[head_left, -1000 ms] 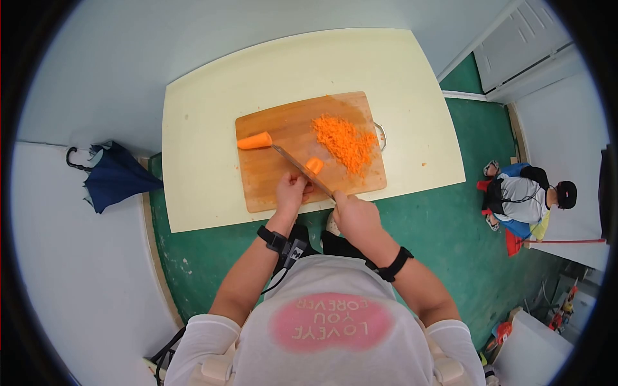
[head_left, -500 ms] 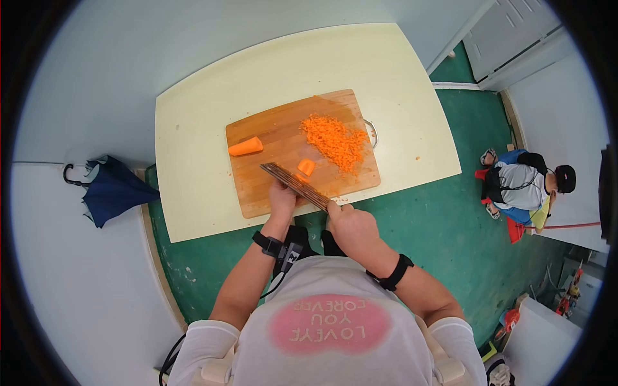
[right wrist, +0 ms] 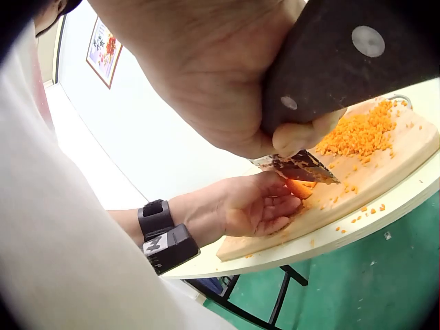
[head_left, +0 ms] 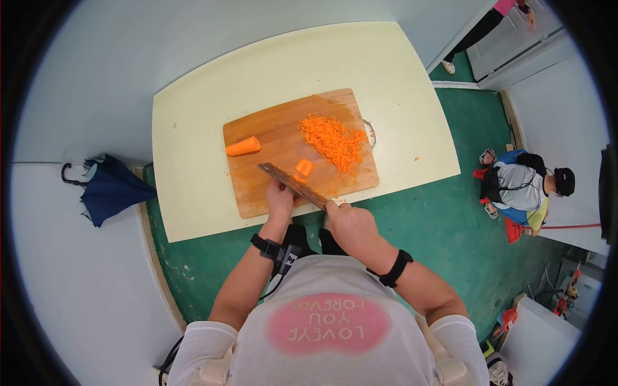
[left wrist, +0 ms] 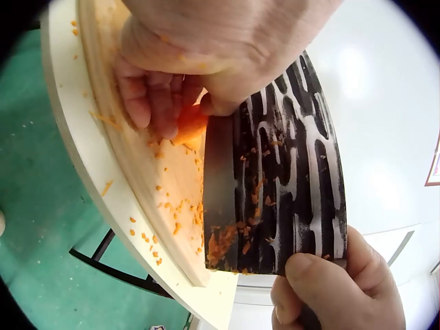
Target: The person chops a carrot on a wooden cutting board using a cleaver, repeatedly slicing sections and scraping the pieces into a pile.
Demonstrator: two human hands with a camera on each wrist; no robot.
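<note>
Your right hand (head_left: 349, 222) grips the knife (head_left: 291, 181); your left hand (head_left: 280, 196) pinches a carrot piece (left wrist: 189, 128) against the blade on the cutting board (head_left: 270, 138), beside chopped carrot (head_left: 331, 138).

The left hand (left wrist: 206, 62) holds a carrot piece (left wrist: 189, 129) on the cutting board (left wrist: 165, 185), touching the knife (left wrist: 275, 185) that the right hand (left wrist: 337, 292) grips.
</note>
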